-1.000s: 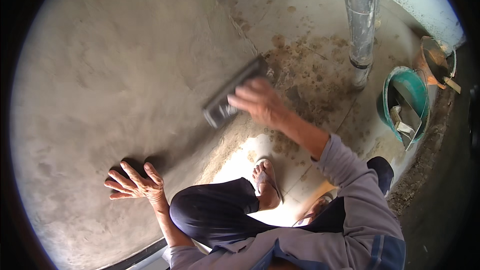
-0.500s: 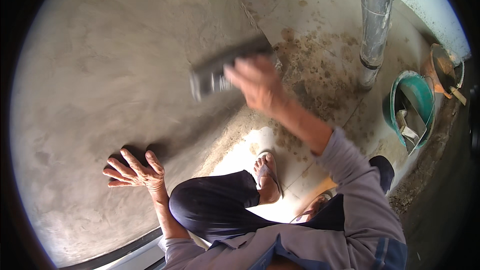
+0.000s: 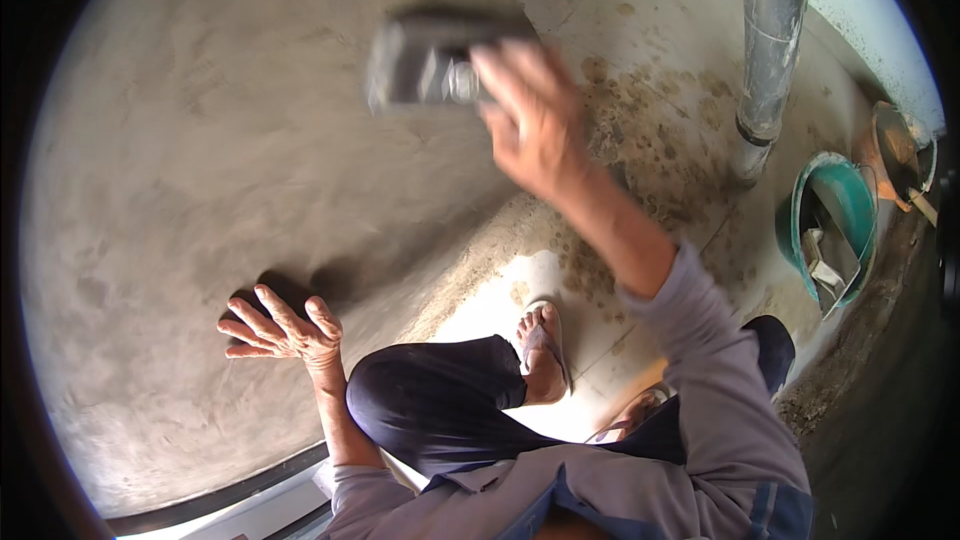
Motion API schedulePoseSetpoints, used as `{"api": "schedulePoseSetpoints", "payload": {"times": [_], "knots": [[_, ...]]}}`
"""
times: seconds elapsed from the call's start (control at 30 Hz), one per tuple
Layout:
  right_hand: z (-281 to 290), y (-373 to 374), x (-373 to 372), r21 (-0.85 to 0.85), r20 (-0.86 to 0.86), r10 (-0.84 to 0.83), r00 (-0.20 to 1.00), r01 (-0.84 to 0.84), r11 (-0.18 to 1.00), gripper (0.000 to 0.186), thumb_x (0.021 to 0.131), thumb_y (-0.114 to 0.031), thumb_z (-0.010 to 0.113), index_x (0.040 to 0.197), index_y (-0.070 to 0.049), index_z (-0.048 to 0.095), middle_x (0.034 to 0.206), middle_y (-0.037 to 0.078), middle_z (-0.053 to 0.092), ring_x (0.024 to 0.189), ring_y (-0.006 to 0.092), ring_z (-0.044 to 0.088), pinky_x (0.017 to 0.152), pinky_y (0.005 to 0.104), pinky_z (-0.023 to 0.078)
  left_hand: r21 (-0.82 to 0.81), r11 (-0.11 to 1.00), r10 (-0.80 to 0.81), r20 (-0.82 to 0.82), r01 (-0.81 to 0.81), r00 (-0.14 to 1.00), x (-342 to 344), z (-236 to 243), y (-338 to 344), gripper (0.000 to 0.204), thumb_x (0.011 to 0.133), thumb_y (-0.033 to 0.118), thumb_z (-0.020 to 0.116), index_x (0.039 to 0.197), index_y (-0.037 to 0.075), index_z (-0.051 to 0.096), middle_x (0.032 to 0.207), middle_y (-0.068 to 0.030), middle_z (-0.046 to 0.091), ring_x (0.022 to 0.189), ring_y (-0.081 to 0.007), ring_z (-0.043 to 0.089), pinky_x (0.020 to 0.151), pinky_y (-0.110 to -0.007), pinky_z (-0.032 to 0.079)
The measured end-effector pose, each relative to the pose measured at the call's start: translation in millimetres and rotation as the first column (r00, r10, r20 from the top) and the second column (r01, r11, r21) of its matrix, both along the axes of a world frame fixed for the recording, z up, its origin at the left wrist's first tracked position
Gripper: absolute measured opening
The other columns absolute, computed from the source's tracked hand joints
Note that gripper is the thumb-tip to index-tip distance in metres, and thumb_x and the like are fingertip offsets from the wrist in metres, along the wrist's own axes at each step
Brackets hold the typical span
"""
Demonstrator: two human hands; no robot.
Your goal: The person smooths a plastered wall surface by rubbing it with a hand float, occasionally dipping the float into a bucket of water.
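My right hand [image 3: 530,120] grips a dark rectangular plastering float [image 3: 425,62], blurred with motion, held against the upper part of a smooth grey plastered surface [image 3: 200,140]. My left hand [image 3: 280,328] lies flat with spread fingers on the lower part of that wet grey surface. I am crouched, with my dark-trousered knee [image 3: 420,405] and sandalled foot [image 3: 540,350] on the pale floor beside the plaster edge.
A grey vertical pipe [image 3: 770,40] rises at the upper right. A green bucket [image 3: 835,230] with tools in it and an orange pan [image 3: 900,155] sit at the right. The tiled floor [image 3: 650,120] is spattered with brown mortar. Rubble lies at the lower right.
My right hand has swept the float upward and a little left across the plaster. My left hand has stayed planted in nearly the same place.
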State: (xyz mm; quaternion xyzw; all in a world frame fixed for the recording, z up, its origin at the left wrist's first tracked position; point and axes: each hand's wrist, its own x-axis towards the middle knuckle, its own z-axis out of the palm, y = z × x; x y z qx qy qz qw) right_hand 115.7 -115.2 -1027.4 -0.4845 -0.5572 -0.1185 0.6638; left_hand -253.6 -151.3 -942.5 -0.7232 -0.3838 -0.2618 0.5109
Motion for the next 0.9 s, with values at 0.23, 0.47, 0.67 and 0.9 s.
{"api": "schedulePoseSetpoints", "payload": {"times": [0.23, 0.47, 0.67, 0.9], "knots": [[-102, -72, -88, -0.221, -0.025, 0.221, 0.975, -0.221, 0.950, 0.049, 0.082, 0.000, 0.069, 0.129, -0.014, 0.067, 0.114, 0.007, 0.066, 0.113, 0.0275, 0.060, 0.099, 0.0456, 0.048, 0.005, 0.999, 0.039, 0.025, -0.039, 0.999, -5, -8, -2, 0.072, 0.106, 0.057, 0.026, 0.155, 0.006, 0.041, 0.165, -0.0190, 0.028, 0.156, -0.0419, 0.009, 0.120, -0.061, -0.012], [16, 6, 16, 0.075, -0.022, -0.094, 0.995, 0.096, 0.993, 0.050, 0.088, -0.011, 0.072, 0.136, -0.007, 0.058, 0.115, 0.015, 0.064, 0.103, 0.0288, 0.062, 0.084, 0.0442, 0.054, 0.001, 1.000, -0.007, 0.019, 0.007, 1.000, -1, -3, 1, 0.075, 0.106, 0.057, 0.022, 0.154, 0.003, 0.041, 0.165, -0.0183, 0.027, 0.156, -0.0409, 0.008, 0.121, -0.060, -0.012], [-86, -54, -104, -0.070, -0.078, 0.175, 0.981, -0.180, 0.981, 0.055, 0.080, -0.002, 0.069, 0.134, -0.004, 0.060, 0.113, 0.014, 0.062, 0.102, 0.0321, 0.060, 0.088, 0.0463, 0.051, -0.012, 1.000, 0.008, 0.031, -0.008, 0.999, -3, -7, -1, 0.077, 0.106, 0.059, 0.022, 0.155, 0.002, 0.039, 0.166, -0.0176, 0.026, 0.156, -0.0403, 0.008, 0.121, -0.059, -0.012], [-7, -21, -75, 0.056, -0.062, -0.030, 0.998, 0.034, 0.998, 0.059, 0.069, 0.001, 0.070, 0.126, -0.014, 0.072, 0.103, 0.009, 0.059, 0.091, 0.0306, 0.055, 0.084, 0.0434, 0.047, 0.000, 1.000, 0.015, -0.013, -0.015, 1.000, -1, -4, 1, 0.077, 0.105, 0.059, 0.025, 0.154, 0.000, 0.040, 0.165, -0.0208, 0.026, 0.156, -0.0422, 0.008, 0.121, -0.061, -0.011]]}}
